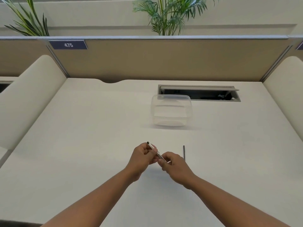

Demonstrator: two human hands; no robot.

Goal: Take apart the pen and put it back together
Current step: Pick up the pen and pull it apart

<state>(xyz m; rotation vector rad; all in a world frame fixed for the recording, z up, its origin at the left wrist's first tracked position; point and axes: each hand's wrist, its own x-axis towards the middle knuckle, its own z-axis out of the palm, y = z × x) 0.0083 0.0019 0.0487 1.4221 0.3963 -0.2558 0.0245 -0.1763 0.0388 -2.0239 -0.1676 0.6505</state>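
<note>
The left hand (143, 155) and right hand (174, 164) both pinch the slim white pen barrel (157, 153) above the white bench (91, 136). Its long axis runs diagonally, dark tip pointing up-left. A thin dark refill rod (184, 152) lies just beyond the right hand.

Two bare forearms enter from the 6 o'clock edge. No sleeves, cuffs or gloves are visible anywhere along their length. Left hand (142, 157) and right hand (176, 167): no rings, watch, bracelet or other item seen at wrists or fingers (161, 163). Nails too small to assess.
</note>
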